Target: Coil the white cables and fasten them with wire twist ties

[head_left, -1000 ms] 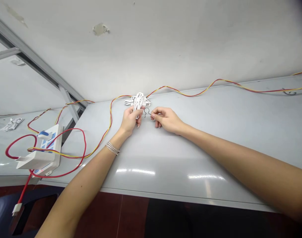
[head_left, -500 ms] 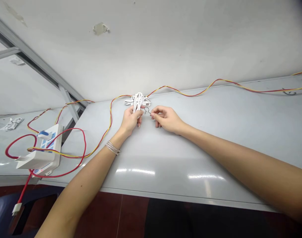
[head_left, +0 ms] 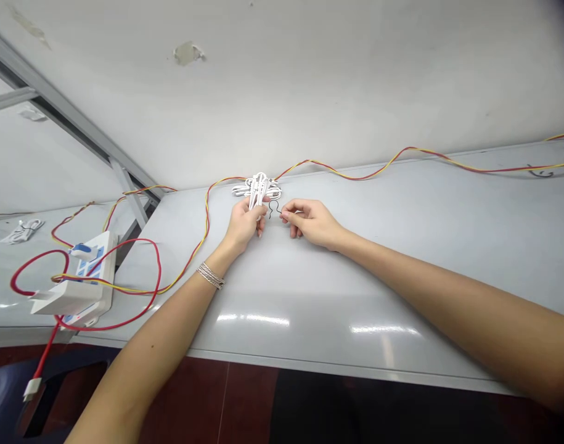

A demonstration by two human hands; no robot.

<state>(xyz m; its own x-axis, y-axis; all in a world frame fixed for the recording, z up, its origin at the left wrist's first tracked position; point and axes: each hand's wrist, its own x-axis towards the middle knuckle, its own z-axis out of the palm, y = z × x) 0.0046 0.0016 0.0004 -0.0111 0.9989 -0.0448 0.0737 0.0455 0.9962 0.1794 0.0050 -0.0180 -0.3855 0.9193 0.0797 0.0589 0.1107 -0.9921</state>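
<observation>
The fingers [head_left: 258, 211] of the left hand [head_left: 241, 227] are curled shut around a coiled bundle of white cable [head_left: 257, 187], which stands up above them. The fingers [head_left: 285, 215] of the right hand [head_left: 312, 223] are pinched together at the end of a thin, kinked black wire [head_left: 275, 208], just beside the bundle. Both hands are held over the grey tabletop [head_left: 355, 277]. A silver bracelet [head_left: 210, 275] circles the left wrist. A red-and-yellow twin wire [head_left: 355, 177] snakes along the tabletop behind the bundle and loops around a white box with blue panels [head_left: 73, 302]. From there, a red cable [head_left: 156, 277] runs over the edge to a white plug [head_left: 32, 390].
</observation>
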